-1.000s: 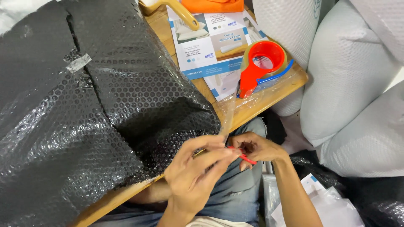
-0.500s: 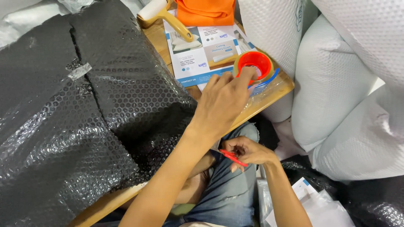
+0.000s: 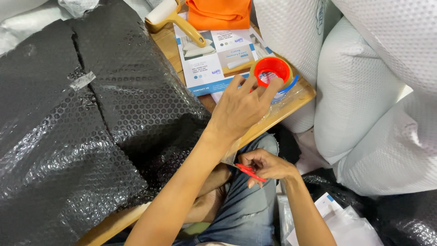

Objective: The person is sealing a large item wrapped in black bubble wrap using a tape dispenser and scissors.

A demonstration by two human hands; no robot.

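Denim covers the person's lap at the bottom of the view, and just above it the right hand (image 3: pixel 268 166) hangs below the desk edge, fingers curled shut around a small red cutter (image 3: pixel 250 173) whose blade end points left. A strip of clear tape (image 3: pixel 255 132) runs slanting between that hand and the desk corner. The wooden desk (image 3: pixel 298 98) ends in a slanted front edge close to the knees, with a narrow gap between it and the white quilted pillows (image 3: pixel 359 95) stacked tight on the right, so little free room remains on that side. The left hand (image 3: pixel 241 109) reaches over the corner, fingers spread and fingertips resting on the tape roll (image 3: pixel 272 70), a clear roll on an orange core lying flat right at the desk's outer corner, partly on a printed leaflet (image 3: pixel 214 57). A large black parcel in bubble wrap (image 3: pixel 91 118) fills the desk's left side and overhangs the front edge. Farther back lie a roller with a wooden handle (image 3: pixel 175 18) and a folded orange cloth (image 3: pixel 218 12).
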